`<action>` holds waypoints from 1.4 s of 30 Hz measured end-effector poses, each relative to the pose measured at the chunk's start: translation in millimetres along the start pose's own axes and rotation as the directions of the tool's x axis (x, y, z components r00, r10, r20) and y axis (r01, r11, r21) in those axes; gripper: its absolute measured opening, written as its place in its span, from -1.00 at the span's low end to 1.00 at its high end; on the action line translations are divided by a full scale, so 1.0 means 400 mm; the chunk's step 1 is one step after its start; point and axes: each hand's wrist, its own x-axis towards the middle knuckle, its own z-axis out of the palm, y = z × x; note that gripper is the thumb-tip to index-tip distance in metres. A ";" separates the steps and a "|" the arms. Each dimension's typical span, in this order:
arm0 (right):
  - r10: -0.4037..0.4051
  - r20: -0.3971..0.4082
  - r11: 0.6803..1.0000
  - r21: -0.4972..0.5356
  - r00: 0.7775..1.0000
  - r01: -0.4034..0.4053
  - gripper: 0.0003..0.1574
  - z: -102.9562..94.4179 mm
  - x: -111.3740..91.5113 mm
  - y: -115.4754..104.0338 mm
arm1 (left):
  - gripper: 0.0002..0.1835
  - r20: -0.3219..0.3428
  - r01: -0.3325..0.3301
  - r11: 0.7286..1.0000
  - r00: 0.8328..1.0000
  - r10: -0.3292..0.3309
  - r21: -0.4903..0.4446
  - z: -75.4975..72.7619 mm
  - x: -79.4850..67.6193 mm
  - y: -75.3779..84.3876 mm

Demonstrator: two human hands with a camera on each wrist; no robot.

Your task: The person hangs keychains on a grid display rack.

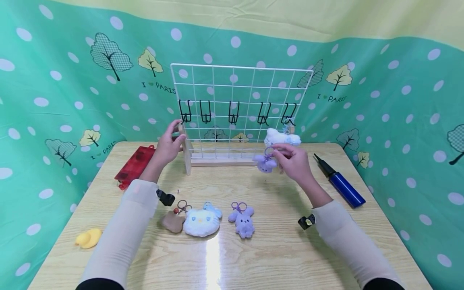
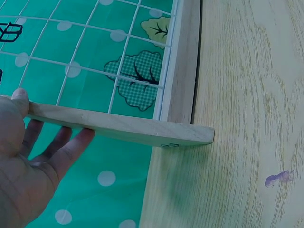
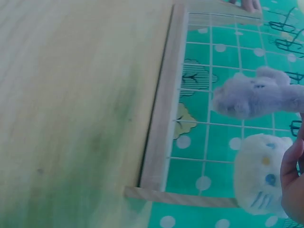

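My left hand [image 1: 167, 146] grips the wooden side post [image 2: 118, 124] of a white wire grid rack [image 1: 232, 85], thumb on one side and fingers on the other. With my right hand [image 1: 294, 161] I pinch the ring of a purple plush keychain [image 1: 265, 164], which dangles in front of the rack's lower right part. Just behind it a white plush keychain [image 1: 280, 138] with a cat-like face hangs from the rightmost black hook [image 1: 288, 114]. Several more black hooks [image 1: 233, 112] line the same wire.
On the table [image 1: 297, 249] lie a second purple plush keychain [image 1: 244, 222], a white-and-blue plush keychain [image 1: 201, 222] and a brown one [image 1: 173, 222]. A yellow duck-like toy [image 1: 88, 238] and a red translucent object [image 1: 135, 166] lie left, a blue cylinder with a black nozzle [image 1: 342, 183] right.
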 end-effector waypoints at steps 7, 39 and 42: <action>-0.061 -0.072 0.998 0.001 0.996 0.061 -0.75 -0.004 0.029 -0.032 | -0.36 0.001 -0.002 1.000 1.000 0.002 0.008 0.000 0.001 -0.001; -0.045 -0.227 0.998 0.028 0.973 0.053 -0.74 0.017 0.093 -0.110 | -0.37 0.002 -0.018 1.000 1.000 0.018 0.003 -0.001 -0.002 0.002; -0.057 -0.228 0.998 0.021 0.972 0.063 -0.73 0.020 0.095 -0.107 | -0.37 0.000 -0.021 1.000 1.000 0.021 0.003 -0.001 -0.004 0.002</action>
